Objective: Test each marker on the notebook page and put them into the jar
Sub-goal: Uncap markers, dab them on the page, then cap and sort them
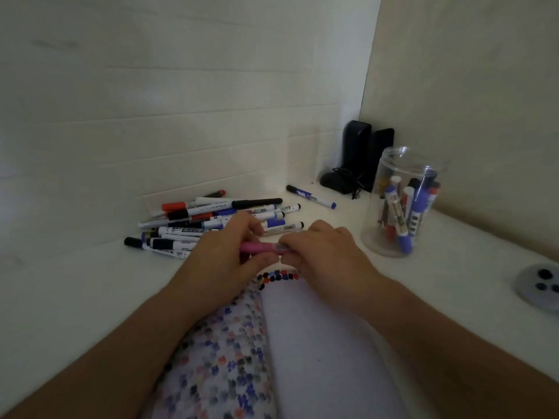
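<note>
Daylight is dim over a white desk [75, 285] set into a corner, where a pale panelled wall [181, 101] on the left and back meets a plain beige wall [469, 86] on the right. Far in the corner stand two black speakers [367, 152] with a tangle of black cable at their foot. A grey cable grommet [541, 285] sits in the desktop at the right edge.

An open notebook [317, 343] lies at the near middle; its left page is covered with small blotches of colour, its right page is nearly blank, with a row of marks along its top. Above that row both hands meet on a pink marker [258, 247] lying crosswise: the left hand [225, 255] has its fingers curled round the pink barrel, and the right hand [325, 252] pinches the paler end with fingertips and thumb. Whether that end is a cap or the tip, the fingers hide it.

Behind the hands lies a loose pile of markers [211, 220], white-barrelled with black, red and blue caps; its near side is hidden by the left hand. One blue-ended marker [311, 197] lies apart, nearer the speakers. A clear plastic jar [402, 204] stands upright to the right, lidless, holding several markers leaning inside. Printing on the barrels is too blurred to read.
</note>
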A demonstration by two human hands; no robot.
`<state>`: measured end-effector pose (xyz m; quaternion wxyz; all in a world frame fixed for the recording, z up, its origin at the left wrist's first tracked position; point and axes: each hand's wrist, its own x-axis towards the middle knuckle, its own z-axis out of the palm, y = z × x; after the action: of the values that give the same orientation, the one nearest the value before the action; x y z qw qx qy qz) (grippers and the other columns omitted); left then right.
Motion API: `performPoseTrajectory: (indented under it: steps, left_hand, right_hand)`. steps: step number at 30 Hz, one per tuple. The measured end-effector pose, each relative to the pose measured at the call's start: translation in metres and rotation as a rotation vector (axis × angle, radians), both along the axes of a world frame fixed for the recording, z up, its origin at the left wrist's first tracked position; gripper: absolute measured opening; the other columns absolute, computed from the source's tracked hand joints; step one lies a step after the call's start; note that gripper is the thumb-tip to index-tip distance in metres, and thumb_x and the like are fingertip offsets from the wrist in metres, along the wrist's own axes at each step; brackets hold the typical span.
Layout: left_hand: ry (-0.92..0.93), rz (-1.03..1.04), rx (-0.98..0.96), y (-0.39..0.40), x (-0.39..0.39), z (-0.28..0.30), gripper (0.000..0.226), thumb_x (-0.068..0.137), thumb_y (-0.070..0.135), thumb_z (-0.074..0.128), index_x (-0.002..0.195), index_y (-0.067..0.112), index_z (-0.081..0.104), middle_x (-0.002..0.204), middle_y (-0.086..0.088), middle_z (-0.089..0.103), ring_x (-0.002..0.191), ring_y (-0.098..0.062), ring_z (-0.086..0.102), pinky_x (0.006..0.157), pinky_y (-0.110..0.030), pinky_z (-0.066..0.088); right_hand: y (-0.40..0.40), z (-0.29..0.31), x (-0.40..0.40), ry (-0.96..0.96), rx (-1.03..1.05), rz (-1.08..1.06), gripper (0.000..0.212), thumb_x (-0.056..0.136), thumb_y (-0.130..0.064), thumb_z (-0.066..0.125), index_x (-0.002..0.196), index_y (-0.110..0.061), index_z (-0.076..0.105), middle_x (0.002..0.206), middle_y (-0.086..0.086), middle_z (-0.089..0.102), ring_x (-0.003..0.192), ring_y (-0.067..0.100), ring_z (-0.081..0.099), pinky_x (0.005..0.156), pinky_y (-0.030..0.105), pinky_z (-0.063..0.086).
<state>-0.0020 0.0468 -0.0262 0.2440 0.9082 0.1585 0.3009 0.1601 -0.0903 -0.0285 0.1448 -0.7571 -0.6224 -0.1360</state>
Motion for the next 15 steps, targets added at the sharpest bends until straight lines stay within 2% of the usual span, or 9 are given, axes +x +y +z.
performPoseTrajectory:
  steps: [2,5,7,9,11,13,15]
  left_hand:
    - [-0.094,0.018,-0.070,-0.003,0.000,0.003,0.035,0.085,0.044,0.076,0.105,0.039,0.048,0.087,0.018,0.071,0.084,0.003,0.065,0.072,-0.013,0.050]
    - [-0.138,-0.025,-0.137,-0.010,0.002,0.005,0.033,0.088,0.038,0.073,0.112,0.039,0.050,0.093,0.021,0.071,0.085,-0.003,0.066,0.073,-0.015,0.050]
    - [-0.120,-0.084,-0.100,-0.014,0.003,0.004,0.033,0.091,0.040,0.067,0.120,0.039,0.052,0.096,0.017,0.067,0.088,-0.008,0.065,0.072,-0.018,0.051]
    - [-0.100,-0.107,-0.061,-0.015,0.003,0.003,0.031,0.092,0.048,0.058,0.122,0.041,0.050,0.096,0.015,0.065,0.087,-0.010,0.064,0.071,-0.020,0.051]
    - [-0.081,-0.100,-0.033,-0.014,0.002,0.002,0.028,0.093,0.052,0.051,0.119,0.041,0.051,0.096,0.017,0.064,0.085,-0.010,0.062,0.070,-0.020,0.050]
    - [-0.059,-0.080,-0.013,-0.010,0.000,0.001,0.015,0.096,0.044,0.056,0.109,0.037,0.058,0.090,0.017,0.064,0.083,-0.009,0.060,0.068,-0.019,0.048]
    - [-0.020,-0.051,-0.006,-0.004,-0.001,0.001,0.007,0.096,0.037,0.062,0.102,0.036,0.059,0.086,0.019,0.063,0.082,-0.005,0.060,0.066,-0.015,0.045]
  right_hand:
    - [-0.002,-0.003,0.008,0.089,0.094,0.006,0.036,0.097,-0.060,0.042,0.111,-0.037,0.067,0.100,-0.014,0.052,0.098,0.014,0.038,0.079,0.039,0.038]
    - [-0.010,0.001,0.018,0.215,0.198,-0.046,0.042,0.093,-0.061,0.048,0.115,-0.034,0.073,0.090,-0.010,0.045,0.091,0.013,0.036,0.071,0.036,0.034]
    - [-0.016,0.003,0.019,0.286,0.155,-0.037,0.042,0.094,-0.062,0.046,0.115,-0.035,0.071,0.092,-0.012,0.046,0.093,0.012,0.039,0.075,0.036,0.039]
    - [-0.019,0.002,0.018,0.229,0.066,0.007,0.037,0.095,-0.061,0.046,0.108,-0.036,0.069,0.096,-0.015,0.052,0.092,0.011,0.046,0.078,0.037,0.044]
    - [-0.022,0.003,0.018,0.238,-0.010,0.047,0.022,0.097,-0.054,0.055,0.097,-0.036,0.068,0.086,-0.015,0.060,0.082,0.005,0.053,0.074,0.035,0.047]
    - [-0.027,0.011,0.017,0.400,0.020,0.035,0.008,0.095,-0.046,0.068,0.096,-0.038,0.071,0.078,-0.013,0.067,0.074,0.003,0.061,0.067,0.028,0.049]
    - [-0.032,0.019,0.015,0.740,0.205,0.005,0.016,0.084,-0.038,0.082,0.098,-0.037,0.074,0.079,-0.013,0.072,0.064,0.004,0.065,0.059,0.022,0.054]
